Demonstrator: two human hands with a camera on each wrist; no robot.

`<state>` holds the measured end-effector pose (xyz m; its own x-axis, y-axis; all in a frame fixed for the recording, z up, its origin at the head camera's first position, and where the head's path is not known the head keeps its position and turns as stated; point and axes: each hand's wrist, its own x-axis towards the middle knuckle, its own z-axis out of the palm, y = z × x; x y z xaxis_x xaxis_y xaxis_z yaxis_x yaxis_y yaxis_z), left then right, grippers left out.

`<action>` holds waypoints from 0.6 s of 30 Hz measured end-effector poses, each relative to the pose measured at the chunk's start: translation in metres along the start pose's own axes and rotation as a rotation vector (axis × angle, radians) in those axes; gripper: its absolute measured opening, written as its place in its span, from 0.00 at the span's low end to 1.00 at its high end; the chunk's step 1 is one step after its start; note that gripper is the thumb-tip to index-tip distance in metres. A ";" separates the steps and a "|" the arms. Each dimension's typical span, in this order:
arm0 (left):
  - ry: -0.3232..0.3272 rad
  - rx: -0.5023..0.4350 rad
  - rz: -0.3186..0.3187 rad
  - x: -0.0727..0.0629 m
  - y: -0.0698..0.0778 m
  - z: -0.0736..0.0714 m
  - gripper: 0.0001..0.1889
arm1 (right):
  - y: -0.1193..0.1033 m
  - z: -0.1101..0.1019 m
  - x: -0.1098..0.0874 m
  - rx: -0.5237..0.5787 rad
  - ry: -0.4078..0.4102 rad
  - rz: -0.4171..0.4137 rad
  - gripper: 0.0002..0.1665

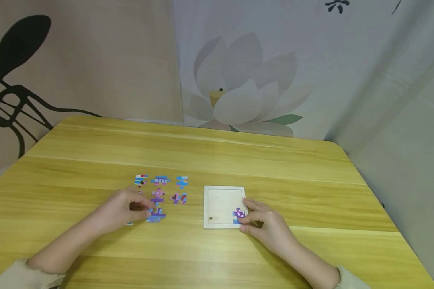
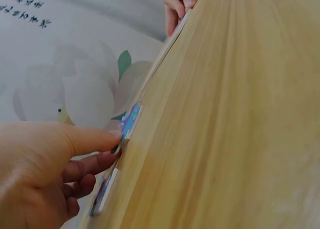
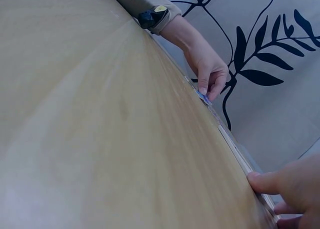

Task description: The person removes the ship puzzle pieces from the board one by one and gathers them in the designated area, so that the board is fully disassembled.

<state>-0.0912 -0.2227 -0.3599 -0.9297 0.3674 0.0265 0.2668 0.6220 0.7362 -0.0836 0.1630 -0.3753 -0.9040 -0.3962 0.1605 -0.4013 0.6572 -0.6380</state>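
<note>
My left hand [image 1: 124, 208] pinches a blue and purple puzzle piece [image 1: 158, 216] between thumb and fingers. In the left wrist view the thumb lies on that puzzle piece [image 2: 131, 121], near the tabletop. My right hand [image 1: 271, 226] holds the right side of a square, pale wooden puzzle tray [image 1: 205, 204], with its fingers and thumb along the rim. One purple and blue piece [image 1: 238, 214] lies inside the tray's near right corner, beside the right fingertips. In the right wrist view the thumb presses on the tray's edge [image 3: 232, 144].
Several loose pieces lie left of the tray, among them a striped blue piece [image 1: 160, 180], a pink and purple one [image 1: 158, 194] and a piece with a red arc [image 1: 179, 198]. My left hand partly covers others. The wooden table [image 1: 217, 257] meets a printed curtain [image 1: 130, 60] behind.
</note>
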 end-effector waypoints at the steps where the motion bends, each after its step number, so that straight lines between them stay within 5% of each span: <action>1: 0.003 0.021 0.015 0.000 0.000 0.000 0.06 | 0.000 0.000 0.000 -0.001 0.000 -0.001 0.10; 7: 0.029 0.092 0.088 0.002 -0.003 0.000 0.08 | 0.002 0.000 0.000 0.002 0.004 -0.008 0.10; 18: 0.006 0.082 0.050 0.001 -0.002 -0.002 0.08 | 0.003 0.001 0.002 0.032 0.006 0.019 0.13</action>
<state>-0.0934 -0.2246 -0.3601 -0.9161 0.3955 0.0663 0.3328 0.6577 0.6757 -0.0866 0.1636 -0.3771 -0.9125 -0.3794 0.1527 -0.3789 0.6440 -0.6646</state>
